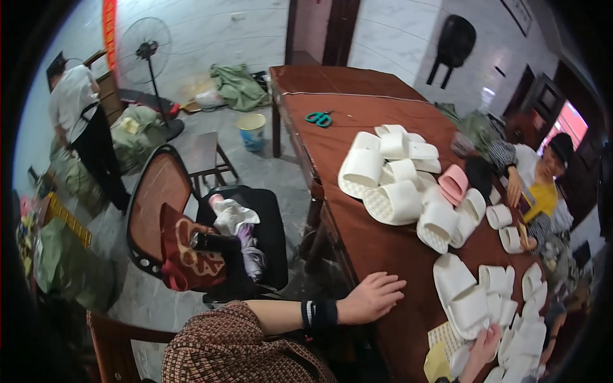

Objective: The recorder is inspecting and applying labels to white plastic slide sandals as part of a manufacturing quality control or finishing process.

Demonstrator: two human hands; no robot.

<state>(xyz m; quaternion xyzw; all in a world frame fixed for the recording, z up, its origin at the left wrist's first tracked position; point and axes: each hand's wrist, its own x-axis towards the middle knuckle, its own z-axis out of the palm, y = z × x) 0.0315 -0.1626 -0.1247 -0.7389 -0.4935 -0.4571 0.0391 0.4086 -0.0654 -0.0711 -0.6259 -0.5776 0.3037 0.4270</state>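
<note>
My left hand [371, 298] lies flat at the near edge of the brown-covered table [377, 255], fingers stretched out and nothing in them. A dark band circles its wrist. At the lower right my right hand [483, 352] has its fingers closed at the toe edge of a white slipper [468, 311]. Under and beside that slipper lie a pale sheet with rows of small marks [442, 338] and a yellow piece of paper [437, 362]. More white slippers [522, 338] crowd close to the right of this hand, partly overlapping.
Farther up the table are a heap of white slippers [399, 198], a pink slipper [453, 184] and teal-handled scissors [318, 119]. A co-worker [533, 172] handles slippers across the table. Left stand a chair [159, 214] with a bag, a stool [205, 153], a bucket [251, 131] and another person [76, 108].
</note>
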